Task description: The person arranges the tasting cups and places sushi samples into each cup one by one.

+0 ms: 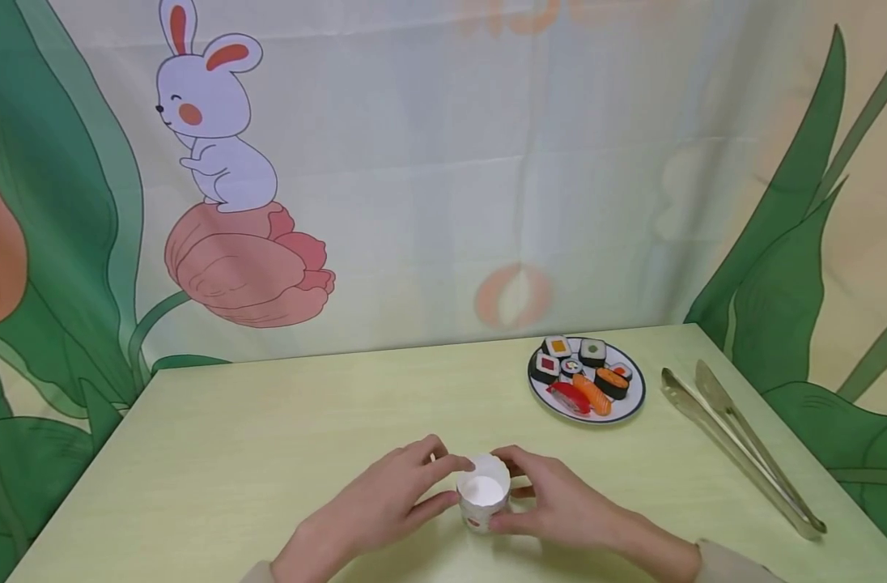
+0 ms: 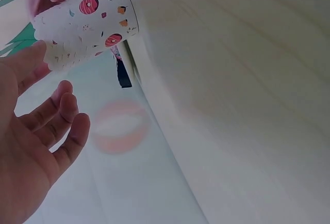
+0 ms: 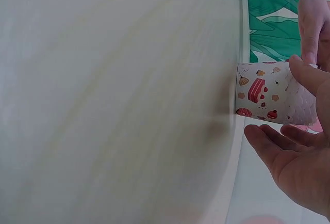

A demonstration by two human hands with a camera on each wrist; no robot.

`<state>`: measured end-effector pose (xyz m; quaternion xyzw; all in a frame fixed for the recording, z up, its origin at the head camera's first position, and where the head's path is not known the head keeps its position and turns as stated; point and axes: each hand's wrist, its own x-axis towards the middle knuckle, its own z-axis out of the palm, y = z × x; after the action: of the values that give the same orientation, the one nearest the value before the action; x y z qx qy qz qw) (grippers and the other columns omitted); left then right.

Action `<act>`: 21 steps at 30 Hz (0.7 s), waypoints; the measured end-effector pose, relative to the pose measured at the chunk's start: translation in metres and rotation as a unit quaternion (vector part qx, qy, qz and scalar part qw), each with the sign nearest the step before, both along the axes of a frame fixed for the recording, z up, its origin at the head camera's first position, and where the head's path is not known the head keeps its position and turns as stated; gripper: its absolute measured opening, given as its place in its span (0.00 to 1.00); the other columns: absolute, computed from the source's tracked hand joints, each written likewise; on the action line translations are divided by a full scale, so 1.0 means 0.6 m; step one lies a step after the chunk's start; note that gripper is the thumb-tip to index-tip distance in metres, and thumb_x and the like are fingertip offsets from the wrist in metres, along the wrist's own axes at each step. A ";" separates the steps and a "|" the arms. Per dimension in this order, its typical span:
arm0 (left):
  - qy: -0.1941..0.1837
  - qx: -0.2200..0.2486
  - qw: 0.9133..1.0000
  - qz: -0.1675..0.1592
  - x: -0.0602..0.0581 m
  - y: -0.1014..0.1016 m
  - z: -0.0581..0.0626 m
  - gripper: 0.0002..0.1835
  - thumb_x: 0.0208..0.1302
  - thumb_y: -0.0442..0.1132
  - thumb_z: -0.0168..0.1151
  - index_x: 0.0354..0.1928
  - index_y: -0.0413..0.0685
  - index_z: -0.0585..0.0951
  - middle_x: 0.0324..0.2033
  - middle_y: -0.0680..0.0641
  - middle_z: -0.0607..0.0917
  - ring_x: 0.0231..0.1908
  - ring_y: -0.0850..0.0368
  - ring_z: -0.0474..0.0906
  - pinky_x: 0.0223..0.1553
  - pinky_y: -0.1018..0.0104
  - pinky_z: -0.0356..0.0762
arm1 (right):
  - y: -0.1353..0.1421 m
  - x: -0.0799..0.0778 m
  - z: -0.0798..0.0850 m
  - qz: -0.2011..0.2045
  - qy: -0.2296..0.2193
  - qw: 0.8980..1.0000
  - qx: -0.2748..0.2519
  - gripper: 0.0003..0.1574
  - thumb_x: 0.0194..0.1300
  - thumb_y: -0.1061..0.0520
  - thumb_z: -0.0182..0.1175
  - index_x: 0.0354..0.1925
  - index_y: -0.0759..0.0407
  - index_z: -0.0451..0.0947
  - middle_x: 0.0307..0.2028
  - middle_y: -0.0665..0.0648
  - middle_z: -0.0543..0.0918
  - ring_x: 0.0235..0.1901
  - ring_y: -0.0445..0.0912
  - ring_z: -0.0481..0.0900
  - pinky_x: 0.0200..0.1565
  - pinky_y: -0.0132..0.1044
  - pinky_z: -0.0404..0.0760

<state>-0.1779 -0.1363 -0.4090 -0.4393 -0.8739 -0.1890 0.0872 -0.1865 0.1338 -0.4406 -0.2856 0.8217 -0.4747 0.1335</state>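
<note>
A white paper baking cup (image 1: 481,504) with a scalloped rim stands upright on the table, its mouth facing up. Printed cakes and doughnuts cover its side in both wrist views. My left hand (image 1: 385,498) pinches the rim from the left, index fingertip over the edge and thumb outside; its other fingers hang loose below in the left wrist view. On the opposite side, my right hand (image 1: 570,498) lays its thumb against the cup's wall. The remaining right fingers (image 3: 263,141) are spread around the cup, with a gap to it in the right wrist view.
Behind the right hand sits a round plate (image 1: 541,394) with a dark rim, bearing several sushi pieces (image 1: 591,394). Metal tongs (image 1: 742,445) lie slantwise near the table's right edge. A printed cloth (image 1: 414,202) with a rabbit and flowers hangs behind the table (image 1: 232,453).
</note>
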 end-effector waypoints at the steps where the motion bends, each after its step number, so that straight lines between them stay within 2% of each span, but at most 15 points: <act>1: 0.003 -0.001 1.000 -0.002 0.000 0.001 0.000 0.17 0.72 0.46 0.66 0.60 0.55 0.81 0.42 0.55 0.75 0.33 0.63 0.71 0.39 0.69 0.74 | -0.001 0.000 0.000 0.000 -0.004 1.000 0.000 0.41 0.60 0.45 0.77 0.65 0.53 0.71 0.57 0.47 0.79 0.55 0.46 0.80 0.56 0.43 0.81; 8: 0.041 0.014 0.999 -0.027 -0.005 0.006 -0.001 0.10 0.70 0.40 0.69 0.51 0.57 0.87 0.41 0.56 0.76 0.32 0.63 0.71 0.38 0.73 0.72 | -0.006 0.000 -0.003 0.005 -0.013 1.000 -0.011 0.39 0.62 0.45 0.76 0.65 0.53 0.71 0.56 0.47 0.80 0.54 0.45 0.81 0.53 0.35 0.81; 13: 0.078 0.030 0.995 -0.049 -0.009 0.008 -0.002 0.05 0.67 0.38 0.71 0.42 0.58 0.89 0.39 0.56 0.75 0.31 0.63 0.69 0.37 0.76 0.69 | -0.008 0.001 -0.003 0.005 -0.011 1.000 -0.022 0.34 0.65 0.46 0.73 0.63 0.53 0.72 0.54 0.47 0.80 0.52 0.46 0.81 0.52 0.34 0.81; 21: 0.111 0.005 0.992 -0.052 -0.009 0.011 0.003 0.02 0.67 0.41 0.71 0.39 0.58 0.89 0.37 0.56 0.75 0.35 0.62 0.71 0.40 0.70 0.71 | -0.007 0.002 0.003 0.008 -0.018 0.999 -0.034 0.31 0.67 0.49 0.72 0.62 0.57 0.72 0.54 0.52 0.80 0.51 0.49 0.81 0.50 0.34 0.82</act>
<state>-0.1836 -0.1294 -0.4075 -0.5021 -0.8338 -0.1479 0.1755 -0.1854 0.1296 -0.4387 -0.2879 0.8004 -0.5062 0.1421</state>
